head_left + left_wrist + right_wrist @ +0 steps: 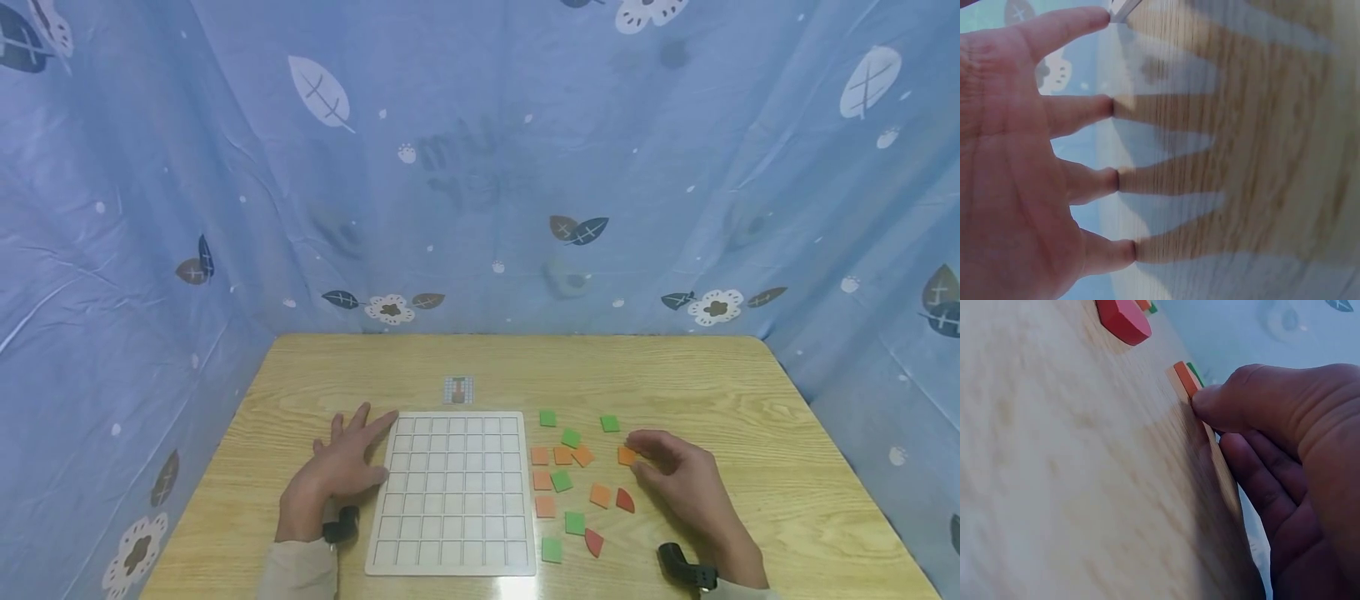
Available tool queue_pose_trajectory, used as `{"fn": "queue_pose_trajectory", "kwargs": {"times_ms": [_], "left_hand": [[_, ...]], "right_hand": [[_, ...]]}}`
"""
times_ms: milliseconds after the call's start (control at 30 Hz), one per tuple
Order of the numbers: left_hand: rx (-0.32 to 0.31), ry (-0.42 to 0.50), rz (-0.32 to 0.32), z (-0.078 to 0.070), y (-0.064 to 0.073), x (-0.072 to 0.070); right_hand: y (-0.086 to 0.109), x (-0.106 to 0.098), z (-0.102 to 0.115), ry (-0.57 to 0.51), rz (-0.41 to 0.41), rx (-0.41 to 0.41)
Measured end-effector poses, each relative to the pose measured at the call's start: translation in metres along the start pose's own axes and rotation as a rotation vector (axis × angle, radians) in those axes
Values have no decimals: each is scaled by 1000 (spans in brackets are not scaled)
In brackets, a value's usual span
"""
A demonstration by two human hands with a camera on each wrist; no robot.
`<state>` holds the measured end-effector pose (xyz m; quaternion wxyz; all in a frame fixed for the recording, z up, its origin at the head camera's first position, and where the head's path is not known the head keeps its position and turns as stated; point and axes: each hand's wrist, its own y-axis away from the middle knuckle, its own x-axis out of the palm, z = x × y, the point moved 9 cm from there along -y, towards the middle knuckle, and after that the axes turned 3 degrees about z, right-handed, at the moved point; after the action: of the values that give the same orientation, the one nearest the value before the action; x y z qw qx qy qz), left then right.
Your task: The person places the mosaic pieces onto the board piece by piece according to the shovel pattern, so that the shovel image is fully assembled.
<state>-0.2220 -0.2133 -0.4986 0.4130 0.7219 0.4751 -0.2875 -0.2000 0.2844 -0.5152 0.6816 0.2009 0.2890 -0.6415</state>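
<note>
My left hand (pixel 330 473) lies with fingers spread along the left side of a white grid board (pixel 453 481). Its index fingertip and thumb are at the board's edge; in the left wrist view, the other fingertips (pixel 1105 106) stand on the wood. To the right of the board, my right hand (pixel 690 482) pinches an orange square tile (pixel 626 456) between thumb and fingers, low at the tabletop. The right wrist view shows the thumb (pixel 1210 405) against the end of that orange tile (pixel 1186 378). A red quarter-round piece (pixel 625 501) lies just below it.
Several green tiles (pixel 574 522) and orange tiles (pixel 545 507) lie scattered between board and right hand, with another red quarter-round piece (pixel 594 542). A small printed card (pixel 458 390) lies behind the board. Blue patterned curtains (pixel 480 208) surround the wooden table (pixel 360 358).
</note>
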Motion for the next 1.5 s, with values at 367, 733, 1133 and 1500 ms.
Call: {"fn": "queue_pose_trajectory", "kwargs": {"times_ms": [367, 733, 1133, 1500], "left_hand": [[11, 0, -12, 3, 1, 0], [8, -1, -8, 0, 0, 1], [2, 12, -15, 1, 1, -1], [1, 26, -22, 0, 2, -1]], "right_hand": [[-1, 1, -2, -26, -2, 40], [1, -14, 17, -75, -72, -23], [-14, -36, 96, -29, -160, -278], [-36, -22, 141, -159, -113, -365]]}}
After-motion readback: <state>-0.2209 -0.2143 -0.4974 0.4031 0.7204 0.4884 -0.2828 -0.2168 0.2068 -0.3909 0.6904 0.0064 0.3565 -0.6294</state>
